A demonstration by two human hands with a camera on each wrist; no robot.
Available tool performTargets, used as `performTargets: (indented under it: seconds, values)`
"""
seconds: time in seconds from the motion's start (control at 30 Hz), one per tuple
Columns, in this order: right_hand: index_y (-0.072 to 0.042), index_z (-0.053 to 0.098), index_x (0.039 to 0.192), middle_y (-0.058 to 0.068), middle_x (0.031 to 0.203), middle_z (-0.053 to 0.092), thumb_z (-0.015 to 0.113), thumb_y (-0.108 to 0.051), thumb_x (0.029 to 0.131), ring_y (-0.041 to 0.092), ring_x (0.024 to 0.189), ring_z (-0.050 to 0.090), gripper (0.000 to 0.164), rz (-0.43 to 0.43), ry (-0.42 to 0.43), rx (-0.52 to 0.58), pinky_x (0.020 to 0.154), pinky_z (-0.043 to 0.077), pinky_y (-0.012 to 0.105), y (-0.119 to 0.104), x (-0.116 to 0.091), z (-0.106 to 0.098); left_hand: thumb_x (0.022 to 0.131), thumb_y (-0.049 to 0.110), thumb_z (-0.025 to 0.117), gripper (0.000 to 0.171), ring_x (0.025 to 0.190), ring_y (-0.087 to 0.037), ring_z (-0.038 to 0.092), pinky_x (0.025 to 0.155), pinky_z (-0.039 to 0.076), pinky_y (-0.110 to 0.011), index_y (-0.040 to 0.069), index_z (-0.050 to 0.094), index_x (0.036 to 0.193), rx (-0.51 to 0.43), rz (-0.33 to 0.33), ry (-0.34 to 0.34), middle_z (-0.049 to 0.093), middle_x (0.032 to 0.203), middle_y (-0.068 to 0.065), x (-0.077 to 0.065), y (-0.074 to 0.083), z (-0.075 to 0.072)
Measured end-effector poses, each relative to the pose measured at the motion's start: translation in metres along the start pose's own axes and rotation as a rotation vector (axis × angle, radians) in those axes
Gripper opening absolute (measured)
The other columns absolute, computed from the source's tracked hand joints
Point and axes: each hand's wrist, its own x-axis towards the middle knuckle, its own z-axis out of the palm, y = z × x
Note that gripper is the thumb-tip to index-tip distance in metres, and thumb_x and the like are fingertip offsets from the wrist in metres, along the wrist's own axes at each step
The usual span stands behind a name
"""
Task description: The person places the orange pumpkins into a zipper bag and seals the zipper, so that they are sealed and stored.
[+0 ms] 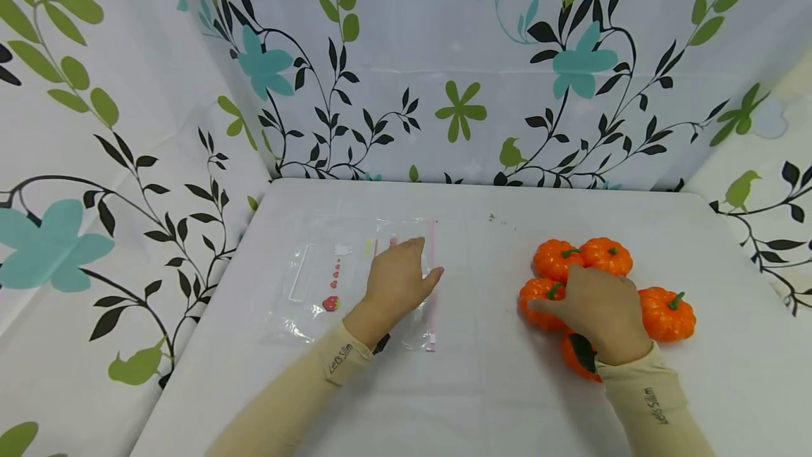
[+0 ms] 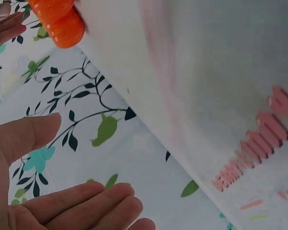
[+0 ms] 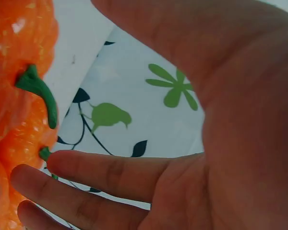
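My left hand (image 1: 396,277) is over a clear plastic bag (image 1: 355,273) with a pink strip (image 1: 432,316) along its right edge and small red prints. In the left wrist view, its thumb and fingers (image 2: 91,206) are spread, with nothing between them. My right hand (image 1: 599,309) reaches over a cluster of shiny orange pumpkins (image 1: 550,259) with green stems. Its fingers (image 3: 110,175) are extended in the right wrist view, fingertips right at the pumpkins (image 3: 19,110). The lowest orange piece (image 1: 571,358), with a dark green patch, is partly hidden by this hand.
A single pumpkin (image 1: 667,314) sits right of my right hand. Everything lies on a white table (image 1: 482,372). Behind and to the sides hangs a white curtain (image 1: 412,41) with leaf, flower and bird prints, meeting the table's far edge.
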Motion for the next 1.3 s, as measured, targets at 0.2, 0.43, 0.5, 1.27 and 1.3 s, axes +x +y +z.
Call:
performTargets:
  seconds: [0.2,0.43,0.5,1.27,1.3]
  values:
    - [-0.007,0.056,0.076,0.005,0.061,0.05,0.08,-0.062,0.073,0.023,0.052,0.051,0.06,0.027,-0.07,0.022,0.054,0.042,0.038,0.002,0.007,0.011,0.088,0.047,0.074,0.044,0.06,-0.019,0.061,0.054,0.052,-0.034,0.008,0.064,0.071,0.101,-0.031,-0.108,0.064,0.073,-0.004,-0.005,0.008,0.023]
    - [0.008,0.063,0.114,0.026,0.095,0.062,0.081,-0.061,0.07,0.043,0.08,0.058,0.084,-0.011,-0.055,-0.05,0.071,0.05,0.058,0.001,0.015,0.022,0.088,0.049,0.073,0.044,0.065,-0.023,0.067,0.054,0.053,-0.036,0.011,0.068,0.067,0.21,-0.012,-0.149,0.065,0.071,-0.004,-0.008,0.013,0.042]
    - [0.009,0.061,0.12,0.032,0.107,0.061,0.08,-0.062,0.071,0.05,0.091,0.055,0.089,-0.024,-0.041,-0.083,0.079,0.046,0.066,0.001,0.016,0.025,0.086,0.045,0.075,0.038,0.066,-0.022,0.067,0.054,0.053,-0.037,0.011,0.069,0.069,0.211,-0.008,-0.148,0.065,0.07,-0.004,-0.008,0.012,0.045]
    - [-0.006,0.048,0.143,0.015,0.126,0.063,0.083,-0.056,0.076,0.032,0.109,0.059,0.091,-0.216,0.039,0.293,0.093,0.05,0.055,-0.018,0.015,0.007,0.074,0.011,0.071,0.038,0.047,-0.01,0.029,0.039,0.031,-0.028,0.017,0.043,0.049,0.089,0.02,0.165,0.036,0.046,0.006,-0.01,-0.012,0.026]
    - [-0.007,0.048,0.144,0.014,0.126,0.063,0.082,-0.058,0.075,0.032,0.109,0.059,0.091,-0.216,0.043,0.307,0.092,0.05,0.054,-0.02,0.016,0.006,0.075,0.012,0.071,0.037,0.046,-0.01,0.032,0.039,0.032,-0.029,0.017,0.045,0.049,0.087,0.026,0.182,0.039,0.046,0.005,-0.011,-0.012,0.025]
